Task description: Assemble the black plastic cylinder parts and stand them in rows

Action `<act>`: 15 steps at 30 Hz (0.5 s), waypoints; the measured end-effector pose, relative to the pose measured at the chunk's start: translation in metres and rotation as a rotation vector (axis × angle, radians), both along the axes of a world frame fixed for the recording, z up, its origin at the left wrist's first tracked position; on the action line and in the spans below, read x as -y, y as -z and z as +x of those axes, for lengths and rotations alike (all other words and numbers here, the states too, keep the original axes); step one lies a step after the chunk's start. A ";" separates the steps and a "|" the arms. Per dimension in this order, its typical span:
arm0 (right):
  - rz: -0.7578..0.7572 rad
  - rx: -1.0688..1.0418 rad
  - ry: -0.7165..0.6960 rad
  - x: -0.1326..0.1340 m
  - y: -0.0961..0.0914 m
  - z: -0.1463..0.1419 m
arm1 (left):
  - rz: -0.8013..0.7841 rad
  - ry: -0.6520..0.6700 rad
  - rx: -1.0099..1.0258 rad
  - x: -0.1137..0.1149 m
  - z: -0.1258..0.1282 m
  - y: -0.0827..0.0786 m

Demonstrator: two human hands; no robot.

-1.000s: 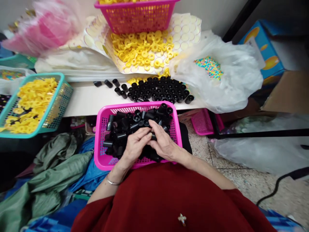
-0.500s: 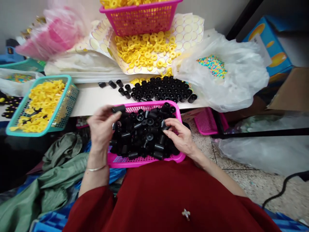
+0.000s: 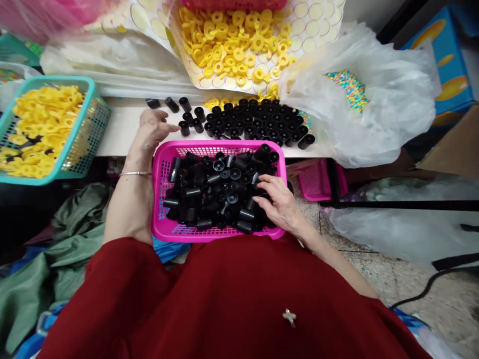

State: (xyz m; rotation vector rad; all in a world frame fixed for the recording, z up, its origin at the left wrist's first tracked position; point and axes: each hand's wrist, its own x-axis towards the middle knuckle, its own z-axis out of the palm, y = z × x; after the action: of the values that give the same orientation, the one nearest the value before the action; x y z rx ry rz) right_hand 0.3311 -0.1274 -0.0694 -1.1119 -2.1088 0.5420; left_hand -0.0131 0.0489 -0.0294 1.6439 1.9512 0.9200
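Observation:
My left hand (image 3: 155, 127) is over the white tabletop, its fingers apart. One fingertip of it touches a small black cylinder (image 3: 183, 128) that stands upright. Close by are several more black cylinders, some upright and one lying on its side (image 3: 152, 103). In front of my body, a pink basket (image 3: 160, 234) holds a jumbled heap of black cylinders (image 3: 232, 198). My right hand (image 3: 277, 199) rests at the heap's right side with thumb and fingers spread, the fingertips against cylinders there.
Behind the basket stands a dense group of black cylinders (image 3: 258, 119). Yellow ring-shaped parts lie on a patterned sheet (image 3: 310, 20). A teal basket (image 3: 62, 169) of yellow parts is at left. A clear plastic bag (image 3: 392, 109) with colourful bits sits at right.
My left hand has moved from the basket up to the tabletop, and the cylinder it held now stands there. My right hand's pinch has loosened. The view has shifted.

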 end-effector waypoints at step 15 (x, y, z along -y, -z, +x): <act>0.007 0.725 -0.354 -0.074 -0.021 -0.099 | -0.232 0.733 -0.619 0.131 0.053 0.011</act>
State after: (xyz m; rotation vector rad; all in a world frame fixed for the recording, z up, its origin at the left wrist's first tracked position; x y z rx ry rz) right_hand 0.2317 -0.0537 -0.0480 -1.0283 -2.9659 0.3058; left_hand 0.0394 -0.0825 -0.0402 2.4084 1.4583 -0.1070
